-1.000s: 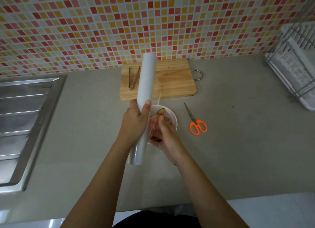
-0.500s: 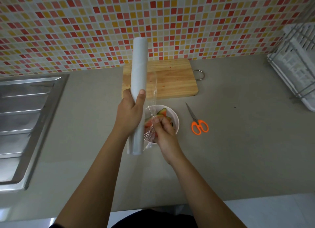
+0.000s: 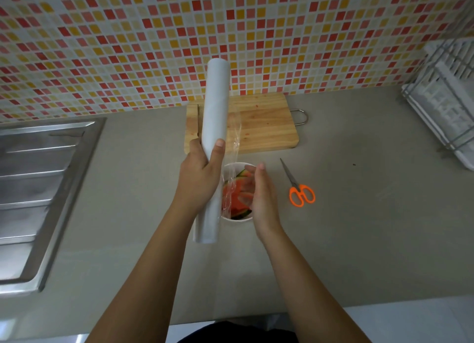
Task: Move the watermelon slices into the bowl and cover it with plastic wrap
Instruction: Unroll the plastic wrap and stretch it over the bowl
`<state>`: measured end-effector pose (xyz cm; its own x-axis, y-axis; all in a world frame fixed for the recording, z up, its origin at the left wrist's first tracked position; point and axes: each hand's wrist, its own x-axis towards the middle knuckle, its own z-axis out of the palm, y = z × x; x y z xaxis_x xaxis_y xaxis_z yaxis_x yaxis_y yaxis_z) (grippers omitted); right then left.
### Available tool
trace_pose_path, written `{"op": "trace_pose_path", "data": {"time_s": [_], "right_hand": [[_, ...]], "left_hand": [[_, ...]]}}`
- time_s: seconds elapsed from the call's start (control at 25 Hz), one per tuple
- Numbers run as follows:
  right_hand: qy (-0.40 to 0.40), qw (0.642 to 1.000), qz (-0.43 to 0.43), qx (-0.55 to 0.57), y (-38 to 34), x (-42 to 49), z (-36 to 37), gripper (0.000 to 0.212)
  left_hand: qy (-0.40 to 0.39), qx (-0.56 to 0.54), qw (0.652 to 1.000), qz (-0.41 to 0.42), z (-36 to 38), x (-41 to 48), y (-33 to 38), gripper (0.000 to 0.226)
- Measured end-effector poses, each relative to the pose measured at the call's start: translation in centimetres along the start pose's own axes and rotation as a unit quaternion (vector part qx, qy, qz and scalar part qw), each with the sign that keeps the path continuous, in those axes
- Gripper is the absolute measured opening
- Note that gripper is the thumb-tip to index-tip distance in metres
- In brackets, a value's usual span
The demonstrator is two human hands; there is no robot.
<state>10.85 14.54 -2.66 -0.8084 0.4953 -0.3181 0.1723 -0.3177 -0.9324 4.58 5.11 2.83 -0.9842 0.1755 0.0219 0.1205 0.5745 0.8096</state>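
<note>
Left hand (image 3: pixel 198 181) grips the roll (image 3: pixel 214 117); right hand (image 3: pixel 261 196), fingers straight, hovers beside the loose film (image 3: pixel 234 147) over the bowl (image 3: pixel 232 166), where the slices (image 3: pixel 234 201) already lie. Wrapping step: next, catch the film's edge and draw it across the rim
</note>
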Motion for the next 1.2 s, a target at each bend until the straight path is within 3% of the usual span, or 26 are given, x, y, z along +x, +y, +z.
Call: {"op": "trace_pose_path", "data": {"time_s": [0.12, 0.24, 0.4, 0.64, 0.8, 1.0, 1.08, 1.2], "right_hand": [[-0.016, 0.998, 0.055, -0.029, -2.6, 3.1, 1.3, 0.057], [-0.064, 0.996, 0.036, -0.058, -3.6, 4.6, 2.5, 0.058], [0.035, 0.992, -0.09, -0.082, -3.3, 5.1, 3.3, 0.031], [0.077, 0.99, -0.105, -0.056, -2.6, 5.7, 2.2, 0.03], [0.075, 0.996, -0.04, 0.001, -3.5, 5.8, 1.1, 0.034], [-0.069, 0.985, 0.15, 0.041, -5.8, 7.1, 0.0, 0.063], [-0.099, 0.974, 0.191, 0.067, -6.9, 7.8, 0.2, 0.057], [-0.081, 0.973, 0.196, 0.092, -8.0, 8.6, 0.5, 0.03]], "left_hand": [[-0.013, -0.001, 1.0, -0.004, 0.2, -0.5, 0.3, 0.033], [-0.019, 0.009, 1.0, -0.005, 0.3, -0.8, 0.5, 0.032], [0.004, 0.015, 0.998, -0.062, 0.5, -0.8, 0.3, 0.029], [0.041, 0.154, 0.986, -0.045, 1.6, -1.6, -0.5, 0.042], [0.009, 0.06, 0.997, -0.037, 1.5, -1.7, -0.7, 0.037], [-0.072, -0.089, 0.987, -0.11, 0.5, -2.2, -1.3, 0.034], [-0.085, -0.096, 0.986, -0.109, 0.6, -2.8, -1.3, 0.033], [-0.093, -0.103, 0.985, -0.106, 0.5, -3.1, -1.3, 0.03]]}}
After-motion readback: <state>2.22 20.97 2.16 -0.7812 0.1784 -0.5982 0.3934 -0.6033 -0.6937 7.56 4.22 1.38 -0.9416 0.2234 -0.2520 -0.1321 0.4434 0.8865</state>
